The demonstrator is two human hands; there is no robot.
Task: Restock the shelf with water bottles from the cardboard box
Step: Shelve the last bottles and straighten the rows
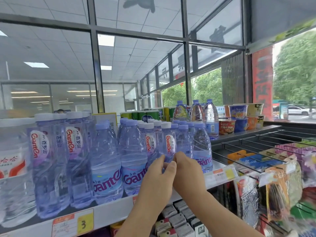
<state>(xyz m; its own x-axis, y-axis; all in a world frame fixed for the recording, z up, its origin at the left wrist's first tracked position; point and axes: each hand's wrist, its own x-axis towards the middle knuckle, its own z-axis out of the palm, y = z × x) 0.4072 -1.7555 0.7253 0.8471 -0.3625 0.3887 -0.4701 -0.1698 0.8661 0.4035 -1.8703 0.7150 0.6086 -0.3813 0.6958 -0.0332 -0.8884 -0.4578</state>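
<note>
At the far left a large clear plastic bottle with a red and white label [12, 170] is cut off by the picture's edge, its writing too blurred to read. Beside it stand tall clear violet-tinted water bottles with white caps [51, 165], upright, their oval white labels reading "Ganten" sideways, running up the long axis. Next come shorter, wider violet bottles with lilac caps [107, 161], the "Ganten" lettering running level across their blue labels. All stand on the white metal shelf [102, 212], whose front edge carries an orange and yellow price tag [73, 223] marked "3"; its smaller print cannot be made out.

Both bare hands meet at one slim clear water bottle with a white cap [166, 141] at the shelf front, standing upright with its cap up and its "Ganten" label facing the camera. The left hand [158, 175] wraps its lower body from the left, the right hand [187, 170] presses from the right, fingers nearly touching, hiding the bottle's base. The cardboard box is out of view.

Behind, green cans [150, 115] are half hidden by the bottle caps. Further right stand big clear bottles with blue caps [196, 112], then stacked instant noodle cups [239, 117], their print unreadable. At the far right, snack packets hanging on black wire hooks [277, 182] are smeared by blur.
</note>
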